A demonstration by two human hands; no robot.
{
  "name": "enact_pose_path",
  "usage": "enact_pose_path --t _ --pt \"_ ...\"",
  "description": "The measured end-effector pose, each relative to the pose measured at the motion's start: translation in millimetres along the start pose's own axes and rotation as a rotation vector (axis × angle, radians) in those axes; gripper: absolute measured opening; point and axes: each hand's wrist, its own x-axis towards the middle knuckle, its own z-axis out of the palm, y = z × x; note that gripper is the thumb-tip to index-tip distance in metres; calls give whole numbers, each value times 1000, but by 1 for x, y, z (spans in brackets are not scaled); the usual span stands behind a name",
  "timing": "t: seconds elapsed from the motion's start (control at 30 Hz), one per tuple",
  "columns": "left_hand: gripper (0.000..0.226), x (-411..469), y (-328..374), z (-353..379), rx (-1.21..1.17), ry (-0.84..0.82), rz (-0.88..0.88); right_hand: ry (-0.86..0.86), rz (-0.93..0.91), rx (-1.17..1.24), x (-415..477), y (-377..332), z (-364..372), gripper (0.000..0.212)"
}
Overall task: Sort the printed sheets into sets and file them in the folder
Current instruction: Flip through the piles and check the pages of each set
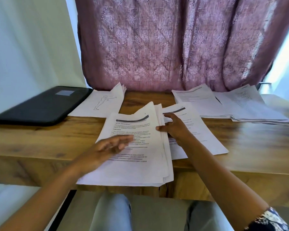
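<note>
The right hand [174, 130] clamps its grip on the right edge of the sheet stack [133, 171], thumb on top. Left of that grip, the left hand [105, 147] lies over the stack, fingers straight and apart.

Bare table [32, 139] lies open left of the centre stack [137, 172]; paper piles [240, 105] crowd the right.

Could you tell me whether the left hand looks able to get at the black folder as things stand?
Probably yes: the left hand is open and holds nothing, and only bare table lies between it and the black folder.
</note>
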Motion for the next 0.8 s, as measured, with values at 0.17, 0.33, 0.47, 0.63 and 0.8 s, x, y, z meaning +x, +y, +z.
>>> enact_pose_path --t 0.17,0.33,0.47,0.63,0.8 --pt "62 37 -9 -16 -147 235 22 77 -38 78 6 -7 -14 47" --pt "58 99 -4 6 22 176 -61 195 -46 106 19 -20 -79 48" --pt "68 150 -2 33 520 77 41 272 -19 -113 37 -6 -119 45" --pt "77 174 -21 47 871 107 -246 357 -21 -624 43 25 -133 45" --pt "75 178 -27 50 960 65 -287 369 112 -546 40 39 -138 63"
